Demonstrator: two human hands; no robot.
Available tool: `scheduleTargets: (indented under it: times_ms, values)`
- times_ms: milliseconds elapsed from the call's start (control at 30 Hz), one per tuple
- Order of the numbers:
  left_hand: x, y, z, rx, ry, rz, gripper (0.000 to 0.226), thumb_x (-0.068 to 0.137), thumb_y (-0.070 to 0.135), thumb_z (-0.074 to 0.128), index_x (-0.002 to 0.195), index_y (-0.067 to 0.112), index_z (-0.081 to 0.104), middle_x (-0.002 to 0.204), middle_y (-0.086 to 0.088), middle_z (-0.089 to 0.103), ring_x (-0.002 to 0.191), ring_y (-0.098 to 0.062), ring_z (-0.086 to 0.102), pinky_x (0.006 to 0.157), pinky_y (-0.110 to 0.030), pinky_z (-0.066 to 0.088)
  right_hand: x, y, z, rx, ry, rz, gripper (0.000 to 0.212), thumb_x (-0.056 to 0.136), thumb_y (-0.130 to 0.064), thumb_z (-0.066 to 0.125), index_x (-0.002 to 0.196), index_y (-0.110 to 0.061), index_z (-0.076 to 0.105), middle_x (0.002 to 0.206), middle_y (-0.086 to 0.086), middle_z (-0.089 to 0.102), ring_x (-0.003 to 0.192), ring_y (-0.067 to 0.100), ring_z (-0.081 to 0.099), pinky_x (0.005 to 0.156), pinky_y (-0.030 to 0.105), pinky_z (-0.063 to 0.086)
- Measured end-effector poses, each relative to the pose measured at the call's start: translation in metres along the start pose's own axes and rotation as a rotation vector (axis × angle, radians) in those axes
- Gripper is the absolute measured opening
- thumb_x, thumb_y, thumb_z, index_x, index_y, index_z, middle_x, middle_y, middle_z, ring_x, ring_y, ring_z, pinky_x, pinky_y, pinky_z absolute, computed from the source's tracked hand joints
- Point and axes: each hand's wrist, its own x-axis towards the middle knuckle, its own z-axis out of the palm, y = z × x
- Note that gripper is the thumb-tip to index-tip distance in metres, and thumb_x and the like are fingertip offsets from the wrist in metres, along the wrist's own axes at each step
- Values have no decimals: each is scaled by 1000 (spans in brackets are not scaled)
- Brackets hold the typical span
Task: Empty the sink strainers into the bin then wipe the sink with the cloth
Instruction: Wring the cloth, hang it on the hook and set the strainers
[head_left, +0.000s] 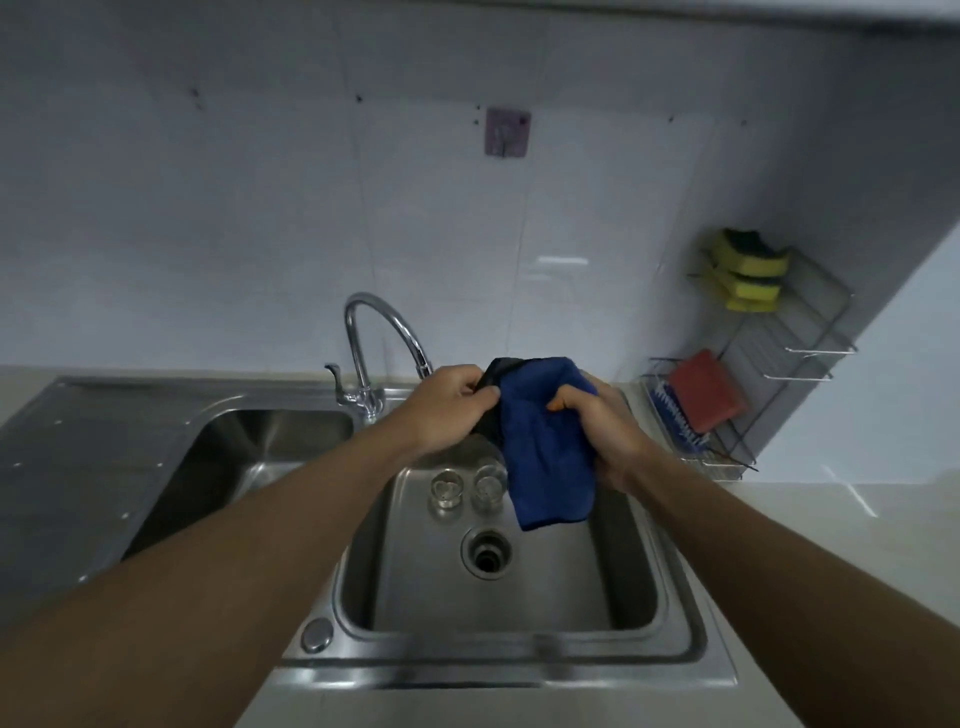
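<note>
A blue cloth hangs above the right basin of the steel double sink. My left hand pinches its upper left edge and my right hand grips its right side, so both hold it in the air. Below the cloth, the right basin's drain hole lies open. Two small round metal strainers stand side by side on the basin floor behind the drain. The left basin is partly hidden by my left forearm. No bin is in view.
A curved chrome tap rises behind the sink's middle. At the right, a wire rack holds yellow sponges, a red pad and a blue brush. A ribbed steel drainboard lies left of the sink. A hook plate sticks to the tiled wall.
</note>
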Motion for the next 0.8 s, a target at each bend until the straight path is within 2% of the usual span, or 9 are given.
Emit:
scheduleTargets:
  times_ms: [133, 233, 300, 367, 500, 567, 667, 733, 800]
  values:
    - [5, 39, -13, 52, 24, 124, 27, 100, 30, 54, 82, 12, 61, 74, 0, 60, 72, -16, 54, 70, -34, 43, -4, -30, -18, -263, 89, -144, 21, 77, 0, 68, 94, -5, 58, 81, 7, 62, 75, 18, 61, 60, 29, 52]
    - [9, 67, -19, 63, 49, 215, 27, 102, 27, 54, 92, 5, 66, 85, -9, 67, 78, -16, 57, 74, -33, 46, -8, -45, -31, -452, 34, -239, 29, 75, 2, 76, 95, -2, 54, 80, 4, 61, 72, 17, 59, 54, 18, 48]
    - [11, 81, -21, 75, 60, 261, 28, 103, 25, 52, 94, 3, 67, 82, -5, 64, 77, -15, 55, 74, -31, 44, -9, -53, -38, -507, -29, -251, 34, 76, -3, 81, 97, -6, 55, 87, 4, 64, 78, 19, 62, 59, 21, 50]
    - [13, 91, -23, 57, 90, 289, 30, 104, 23, 50, 95, -2, 65, 82, -7, 61, 76, -15, 53, 73, -32, 43, -12, -61, -44, -537, -102, -219, 45, 74, -17, 89, 106, -10, 58, 100, 4, 69, 89, 20, 68, 71, 32, 57]
    - [18, 104, -26, 83, 113, 355, 26, 105, 21, 47, 98, 2, 63, 87, -7, 62, 79, -15, 54, 77, -33, 45, -13, -73, -54, -724, -112, -226, 47, 73, -38, 89, 108, -20, 63, 98, 2, 70, 90, 18, 69, 79, 37, 59]
    - [19, 108, -26, 117, 101, 418, 23, 105, 21, 46, 102, 8, 64, 93, -6, 66, 85, -15, 59, 80, -31, 47, -13, -77, -53, -695, -93, -219, 63, 74, -39, 88, 127, -30, 56, 102, 4, 64, 91, 18, 65, 75, 32, 56]
    - [21, 117, -26, 159, 77, 503, 22, 106, 23, 45, 111, 14, 65, 103, -2, 68, 99, -17, 63, 87, -30, 49, -13, -84, -45, -629, -188, -223, 83, 80, -26, 84, 145, -46, 36, 125, -6, 47, 115, 14, 49, 83, 22, 44]
    - [23, 125, -29, 176, 57, 541, 22, 106, 23, 45, 112, 15, 65, 105, 0, 68, 100, -16, 63, 89, -30, 50, -12, -89, -38, -507, -259, -200, 76, 85, -16, 76, 143, -49, 38, 133, -16, 47, 119, 8, 48, 86, 25, 44]
    - [24, 131, -34, 218, 50, 588, 22, 105, 22, 46, 110, 15, 66, 103, 2, 68, 98, -12, 63, 88, -27, 49, -9, -93, -35, -406, -276, -191, 64, 88, -8, 70, 138, -41, 49, 130, -13, 59, 114, 8, 58, 75, 22, 52]
